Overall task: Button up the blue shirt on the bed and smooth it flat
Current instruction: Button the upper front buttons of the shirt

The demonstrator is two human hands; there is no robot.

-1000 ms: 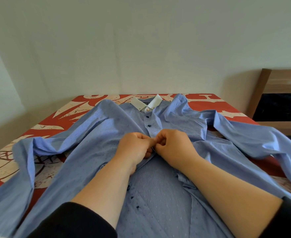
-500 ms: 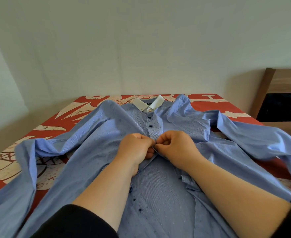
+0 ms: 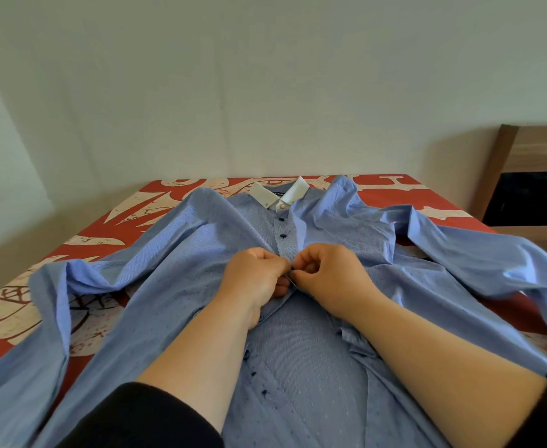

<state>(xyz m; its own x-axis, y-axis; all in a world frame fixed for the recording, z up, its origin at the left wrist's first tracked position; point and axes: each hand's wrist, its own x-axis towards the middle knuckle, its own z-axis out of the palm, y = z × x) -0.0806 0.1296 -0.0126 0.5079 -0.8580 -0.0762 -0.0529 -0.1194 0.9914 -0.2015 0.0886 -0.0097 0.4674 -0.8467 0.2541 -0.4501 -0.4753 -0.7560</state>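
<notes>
The blue shirt (image 3: 175,286) lies face up across the bed (image 3: 117,221) in the middle of the frame, its white collar (image 3: 283,194) toward the top centre and its sleeves thrown out to the left and right edges. Both hands meet at the front strip just below centre: the left hand (image 3: 254,279) pinches one edge of the cloth with curled fingers, and the right hand (image 3: 327,274) pinches the other edge, thumb against forefinger, each grip closed tight on fabric. Two dark buttons (image 3: 282,236) above the hands appear fastened; several more lower down, toward the bottom centre, look open. To do this one well, I judge the hole should be held taut and steady while the button is tipped edgewise and pushed through, keeping both edges level so the strip does not skew or pucker
</notes>
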